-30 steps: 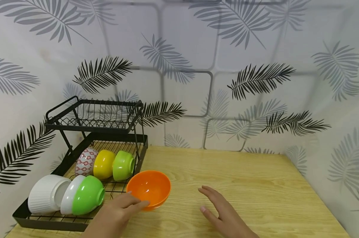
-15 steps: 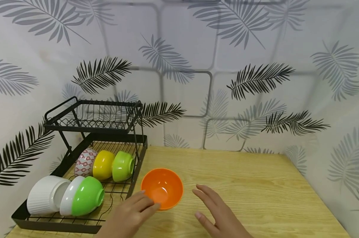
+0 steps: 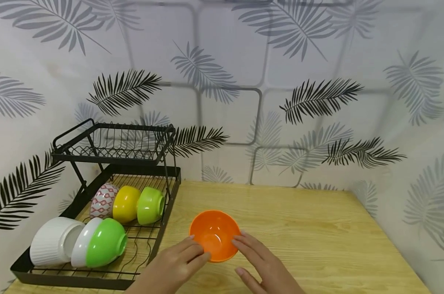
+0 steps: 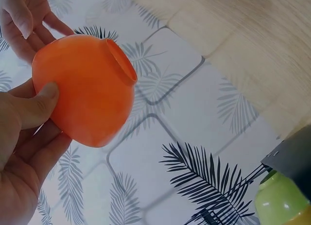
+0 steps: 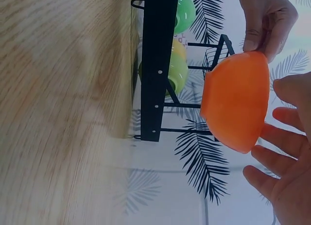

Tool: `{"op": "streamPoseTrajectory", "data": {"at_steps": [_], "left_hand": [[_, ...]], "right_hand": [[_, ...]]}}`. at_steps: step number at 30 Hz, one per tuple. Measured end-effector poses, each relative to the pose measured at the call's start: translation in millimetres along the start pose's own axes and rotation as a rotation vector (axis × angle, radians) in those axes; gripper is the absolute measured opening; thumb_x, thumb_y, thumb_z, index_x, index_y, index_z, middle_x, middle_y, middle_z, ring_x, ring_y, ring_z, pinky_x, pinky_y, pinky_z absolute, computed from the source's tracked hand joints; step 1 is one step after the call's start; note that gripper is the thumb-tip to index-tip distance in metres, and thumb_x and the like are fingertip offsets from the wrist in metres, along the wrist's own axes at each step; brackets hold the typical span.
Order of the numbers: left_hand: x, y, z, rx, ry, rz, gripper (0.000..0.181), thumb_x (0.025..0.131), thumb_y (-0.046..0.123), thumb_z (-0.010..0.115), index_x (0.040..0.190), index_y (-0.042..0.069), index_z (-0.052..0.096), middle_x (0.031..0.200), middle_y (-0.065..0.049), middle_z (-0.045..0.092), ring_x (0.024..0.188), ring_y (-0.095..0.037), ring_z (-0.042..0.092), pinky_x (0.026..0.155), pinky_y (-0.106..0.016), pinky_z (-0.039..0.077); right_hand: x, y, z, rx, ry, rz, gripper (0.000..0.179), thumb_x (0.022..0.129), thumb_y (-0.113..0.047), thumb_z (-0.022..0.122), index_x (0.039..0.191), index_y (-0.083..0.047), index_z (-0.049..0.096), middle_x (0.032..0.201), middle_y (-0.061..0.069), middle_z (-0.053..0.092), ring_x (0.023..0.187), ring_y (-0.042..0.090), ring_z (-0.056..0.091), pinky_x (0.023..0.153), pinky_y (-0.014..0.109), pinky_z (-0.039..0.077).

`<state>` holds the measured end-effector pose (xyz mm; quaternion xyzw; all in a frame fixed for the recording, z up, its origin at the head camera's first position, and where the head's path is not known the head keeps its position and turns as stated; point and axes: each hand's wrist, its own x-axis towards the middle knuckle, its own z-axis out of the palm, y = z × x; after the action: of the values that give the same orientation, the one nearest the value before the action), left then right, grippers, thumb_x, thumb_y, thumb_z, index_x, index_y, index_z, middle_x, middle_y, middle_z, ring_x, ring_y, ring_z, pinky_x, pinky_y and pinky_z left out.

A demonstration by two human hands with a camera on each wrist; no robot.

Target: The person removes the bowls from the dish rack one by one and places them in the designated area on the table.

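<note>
An orange bowl (image 3: 214,234), its opening facing up toward the head camera, is held above the wooden table (image 3: 299,228). My left hand (image 3: 177,261) pinches its near-left rim, the thumb (image 4: 41,106) on the outer wall and the other fingers behind the rim. My right hand (image 3: 264,263) is at the bowl's right side, fingers extended and spread, fingertips right at the rim. In the right wrist view the bowl (image 5: 238,101) shows its outer wall and foot, with the right thumb apart from it.
A black two-tier dish rack (image 3: 85,281) stands at the left. Its lower tray carries a white ribbed bowl (image 3: 47,245), a green bowl (image 3: 105,243), a yellow bowl (image 3: 125,204), a lime bowl (image 3: 148,206) and a red-patterned bowl (image 3: 103,201). A leaf-patterned wall covering (image 3: 229,118) rises behind the table.
My left hand has carried the orange bowl rightward, away from beside the rack. The right hand has shifted slightly left, and its fingertips are now at the bowl's rim.
</note>
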<state>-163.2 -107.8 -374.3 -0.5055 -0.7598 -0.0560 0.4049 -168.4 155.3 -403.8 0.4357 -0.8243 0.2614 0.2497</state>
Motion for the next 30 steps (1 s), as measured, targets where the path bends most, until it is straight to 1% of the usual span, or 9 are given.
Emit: {"op": "streamPoseTrajectory", "data": {"at_steps": [2,3,8,11,15,19,21,26,30], "left_hand": [[1.4,-0.3,-0.2,-0.005,-0.006,0.008,0.014,0.090,0.012,0.058,0.097,0.008,0.070,0.089,0.001,0.064,0.084,-0.014,0.059,0.082,-0.029,0.056],[2.3,0.0,-0.3,-0.007,-0.012,0.010,0.014,0.090,0.015,0.058,0.096,0.008,0.070,0.088,0.001,0.064,0.084,-0.013,0.059,0.083,-0.028,0.055],[6.4,2.0,0.9,0.013,-0.028,0.044,0.036,0.105,0.020,0.037,0.096,0.010,0.070,0.090,0.002,0.065,0.086,-0.013,0.061,0.085,-0.024,0.054],[6.9,2.4,2.1,0.030,-0.032,0.063,0.040,0.106,0.016,0.031,0.096,0.011,0.069,0.091,0.001,0.066,0.087,-0.013,0.062,0.087,-0.025,0.054],[6.8,2.5,3.7,0.049,-0.037,0.085,0.044,0.107,0.011,0.027,0.096,0.012,0.070,0.090,0.002,0.066,0.086,-0.012,0.062,0.089,-0.027,0.053],[7.4,2.3,5.7,0.046,-0.041,0.111,0.045,0.107,0.010,0.026,0.097,0.012,0.071,0.090,0.003,0.066,0.086,-0.010,0.062,0.090,-0.027,0.053],[7.6,1.9,6.2,0.044,-0.041,0.120,0.044,0.106,0.010,0.028,0.098,0.012,0.071,0.091,0.003,0.066,0.086,-0.010,0.061,0.091,-0.028,0.053],[8.4,1.1,5.5,0.056,-0.044,0.129,0.044,0.106,0.010,0.029,0.097,0.012,0.072,0.090,0.003,0.066,0.086,-0.010,0.062,0.092,-0.029,0.052],[8.7,1.4,5.1,0.067,-0.045,0.130,0.048,0.107,0.010,0.026,0.097,0.012,0.072,0.090,0.003,0.066,0.086,-0.010,0.062,0.091,-0.029,0.053]], "right_hand": [[-0.5,0.9,0.9,0.001,0.016,-0.027,0.052,0.093,-0.019,0.064,0.141,-0.010,0.046,0.139,0.006,0.050,0.128,0.028,0.048,0.093,0.043,0.052],[-0.9,1.6,1.3,-0.005,0.028,-0.045,0.050,0.093,-0.020,0.064,0.139,-0.010,0.048,0.136,0.005,0.053,0.126,0.028,0.049,0.092,0.042,0.053],[-1.0,4.9,4.5,-0.017,0.069,-0.133,0.038,0.096,-0.024,0.059,0.131,-0.009,0.057,0.123,0.004,0.063,0.114,0.026,0.059,0.092,0.033,0.052],[1.3,6.9,7.3,-0.006,0.083,-0.184,0.030,0.099,-0.025,0.054,0.125,-0.011,0.061,0.114,0.002,0.067,0.104,0.022,0.064,0.089,0.027,0.053],[4.0,9.0,8.2,0.005,0.074,-0.234,0.022,0.100,-0.022,0.052,0.115,-0.015,0.066,0.106,-0.003,0.069,0.096,0.016,0.064,0.084,0.025,0.052],[3.1,8.8,5.9,-0.009,0.022,-0.219,0.021,0.100,-0.023,0.051,0.110,-0.017,0.068,0.103,-0.008,0.068,0.094,0.010,0.062,0.083,0.020,0.049],[2.6,7.4,5.2,-0.009,-0.002,-0.187,0.020,0.100,-0.024,0.051,0.107,-0.018,0.069,0.102,-0.010,0.068,0.093,0.007,0.061,0.083,0.017,0.048],[3.2,4.1,5.2,0.013,0.001,-0.168,0.018,0.098,-0.023,0.054,0.104,-0.018,0.070,0.099,-0.010,0.069,0.091,0.007,0.061,0.083,0.015,0.048],[3.5,2.9,5.6,0.022,0.013,-0.162,0.022,0.100,-0.026,0.049,0.101,-0.018,0.069,0.097,-0.010,0.069,0.091,0.007,0.061,0.083,0.014,0.049]]}}
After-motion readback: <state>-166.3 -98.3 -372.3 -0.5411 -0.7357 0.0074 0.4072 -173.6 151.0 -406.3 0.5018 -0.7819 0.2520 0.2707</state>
